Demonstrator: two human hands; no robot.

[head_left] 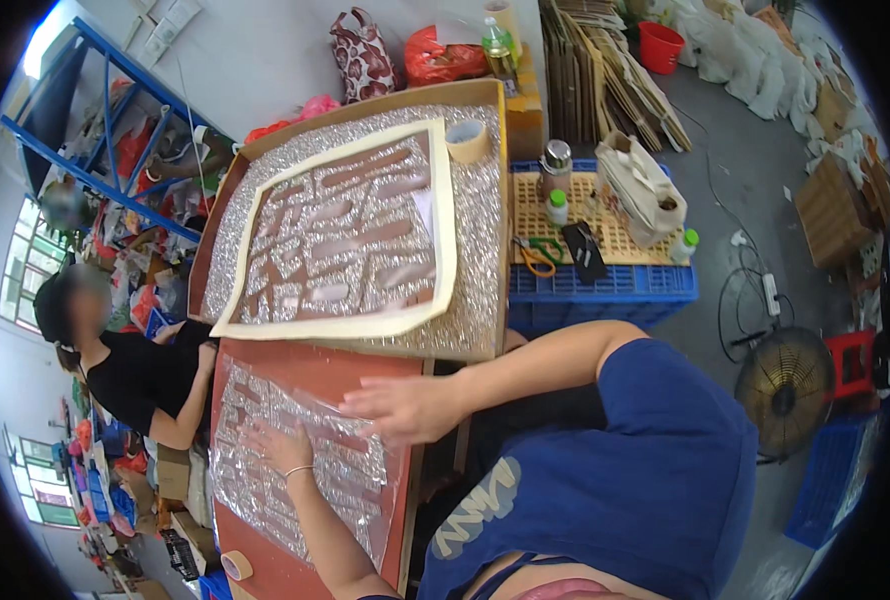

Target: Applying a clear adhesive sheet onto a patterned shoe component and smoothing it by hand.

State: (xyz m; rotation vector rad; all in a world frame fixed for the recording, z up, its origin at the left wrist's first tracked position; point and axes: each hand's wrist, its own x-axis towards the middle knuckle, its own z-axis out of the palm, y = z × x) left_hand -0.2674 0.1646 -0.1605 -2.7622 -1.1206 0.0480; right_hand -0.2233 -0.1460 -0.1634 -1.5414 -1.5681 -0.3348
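Note:
A clear plastic film lies over a silver glittery sheet (265, 500) with rows of elongated shapes, on the red tabletop (350, 365). My left hand (283, 448), with a bracelet at the wrist, lies flat on the film with its fingers spread. My right hand (400, 408) is slightly blurred over the sheet's upper right edge, fingers stretched out and holding nothing. I cannot tell whether it touches the film. Beyond them is a shallow tray (480, 215) of silver glitter, and in it lies a cream-bordered stencil frame (447, 240) with elongated brown shapes.
A tape roll (468, 141) sits on the tray's far corner, another tape roll (236, 565) on the tabletop's lower left. Right of the tray, a blue crate (605, 283) bears scissors (537, 258), bottles and a bag. A co-worker (130, 370) is at the left. A fan (785, 395) stands right.

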